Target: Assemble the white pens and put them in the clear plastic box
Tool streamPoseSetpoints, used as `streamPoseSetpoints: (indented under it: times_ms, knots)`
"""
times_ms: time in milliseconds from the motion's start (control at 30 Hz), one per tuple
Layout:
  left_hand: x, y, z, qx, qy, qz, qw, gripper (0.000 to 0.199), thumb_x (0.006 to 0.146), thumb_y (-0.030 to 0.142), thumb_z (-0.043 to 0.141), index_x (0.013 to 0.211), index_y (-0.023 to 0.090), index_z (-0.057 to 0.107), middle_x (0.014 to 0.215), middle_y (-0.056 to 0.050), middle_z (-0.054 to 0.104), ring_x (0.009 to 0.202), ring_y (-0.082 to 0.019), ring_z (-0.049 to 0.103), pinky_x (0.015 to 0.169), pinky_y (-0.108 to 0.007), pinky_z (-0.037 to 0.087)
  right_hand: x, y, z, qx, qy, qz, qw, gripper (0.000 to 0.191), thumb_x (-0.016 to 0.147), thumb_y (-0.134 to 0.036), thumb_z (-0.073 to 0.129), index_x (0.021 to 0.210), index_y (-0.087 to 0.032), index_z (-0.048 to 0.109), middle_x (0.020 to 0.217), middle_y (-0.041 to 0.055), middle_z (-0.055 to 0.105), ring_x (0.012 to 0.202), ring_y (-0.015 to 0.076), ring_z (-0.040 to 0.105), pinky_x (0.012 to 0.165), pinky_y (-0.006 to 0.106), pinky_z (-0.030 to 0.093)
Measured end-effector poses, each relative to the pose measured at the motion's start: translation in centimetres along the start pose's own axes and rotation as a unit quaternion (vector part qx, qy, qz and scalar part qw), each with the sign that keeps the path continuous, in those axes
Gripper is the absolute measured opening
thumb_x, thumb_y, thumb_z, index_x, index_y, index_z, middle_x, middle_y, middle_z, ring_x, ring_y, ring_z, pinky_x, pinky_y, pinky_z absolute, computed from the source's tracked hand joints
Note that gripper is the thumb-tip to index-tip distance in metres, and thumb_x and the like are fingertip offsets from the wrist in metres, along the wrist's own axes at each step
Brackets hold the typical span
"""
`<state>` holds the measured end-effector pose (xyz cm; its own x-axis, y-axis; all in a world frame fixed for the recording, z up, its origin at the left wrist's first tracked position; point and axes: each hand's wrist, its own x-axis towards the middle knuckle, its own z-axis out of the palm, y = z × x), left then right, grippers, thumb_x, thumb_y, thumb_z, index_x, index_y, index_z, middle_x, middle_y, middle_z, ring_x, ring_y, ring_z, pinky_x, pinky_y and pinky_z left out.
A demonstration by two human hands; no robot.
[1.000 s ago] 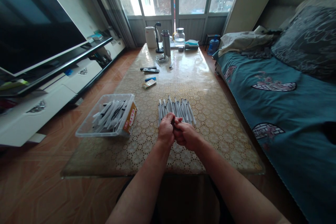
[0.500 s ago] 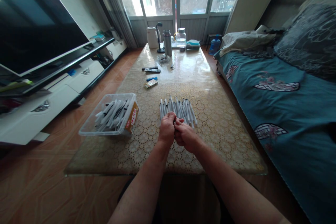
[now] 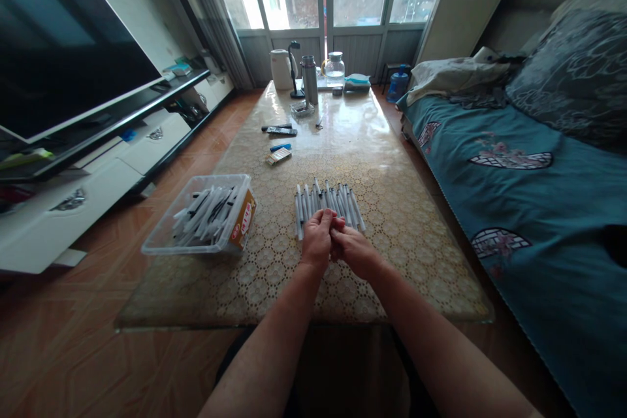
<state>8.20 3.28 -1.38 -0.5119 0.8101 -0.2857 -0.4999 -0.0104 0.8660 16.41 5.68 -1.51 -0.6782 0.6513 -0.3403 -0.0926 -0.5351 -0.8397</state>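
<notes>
From the head view, looking down a long table [image 3: 274, 287] with a lace-patterned cover, two bare hands meet near its close edge; the left hand [image 3: 317, 235] and the right hand [image 3: 356, 249] touch, fingers curled inward and nearly closed; whether anything is pinched between them cannot be told, as the hands themselves hide it.

Just beyond them lies a row of pale, slim pens [image 3: 329, 197] with dark parts, side by side and pointing away; the hands block the near ends of several. To the left, well apart from the hands, sits a clear plastic box [image 3: 196, 249] with an orange label, filled with a loose heap of similar pens [image 3: 208, 212].

Farther up the table are a small pale box [image 3: 279, 156], a blue object [image 3: 281, 147] just beside it, and dark slim items [image 3: 281, 131]; beyond, a clear ashtray [image 3: 302, 109] sits in front of a steel flask [image 3: 310, 81]; a black stand [image 3: 294, 78] partly covers a white kettle [image 3: 279, 70]; a glass jug [image 3: 335, 70] and a soft blue-and-white packet [image 3: 358, 80] are to the right. A teal-covered couch [image 3: 470, 183] runs along the right side; a large television [image 3: 63, 59] is at the left.
</notes>
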Motion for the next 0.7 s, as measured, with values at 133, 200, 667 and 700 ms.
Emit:
streamPoseSetpoints:
  times_ms: [133, 200, 667, 700]
  knots:
    - [0.1, -1.0, 0.4, -0.070, 0.029, -0.003, 0.997, 0.031, 0.076, 0.047, 0.061, 0.077, 0.018, 0.052, 0.059, 0.003, 0.057, 0.063, -0.015, 0.064, 0.061, -0.025, 0.048, -0.3, -0.1, 1.0, 0.046, 0.062, 0.047, 0.996, 0.030, 0.068, -0.040, 0.064, 0.078, -0.022, 0.044, 0.045, -0.0129, 0.029, 0.033, 0.0033, 0.021, 0.036, 0.018, 0.012]
    - [0.3, -1.2, 0.4, -0.078, 0.048, 0.001, 0.996, 0.029, 0.074, 0.045, 0.062, 0.075, 0.018, 0.050, 0.058, 0.004, 0.053, 0.063, -0.015, 0.065, 0.062, -0.025, 0.048, -0.4, 0.0, 1.6, 0.038, 0.078, 0.043, 0.995, 0.028, 0.069, -0.041, 0.062, 0.077, -0.022, 0.044, 0.043, -0.0126, 0.029, 0.032, 0.0037, 0.020, 0.035, 0.019, 0.011]
    - [0.0, -0.1, 0.1, -0.040, 0.071, 0.004, 0.997, 0.031, 0.074, 0.047, 0.061, 0.072, 0.018, 0.049, 0.055, 0.004, 0.052, 0.058, -0.014, 0.062, 0.059, -0.025, 0.046, -0.4, 0.7, 2.7, 0.015, 0.092, 0.026, 0.995, 0.029, 0.074, -0.045, 0.060, 0.083, -0.020, 0.050, 0.043, -0.0110, 0.033, 0.032, 0.0049, 0.025, 0.034, 0.020, 0.016]
    - [0.0, 0.0, 0.0, -0.034, 0.066, 0.006, 0.997, 0.031, 0.073, 0.047, 0.062, 0.071, 0.018, 0.049, 0.055, 0.005, 0.052, 0.058, -0.014, 0.062, 0.058, -0.024, 0.046, -0.6, 0.7, 2.7, 0.011, 0.080, 0.030, 0.996, 0.029, 0.075, -0.046, 0.059, 0.086, -0.021, 0.050, 0.043, -0.0113, 0.033, 0.032, 0.0047, 0.023, 0.034, 0.020, 0.015]
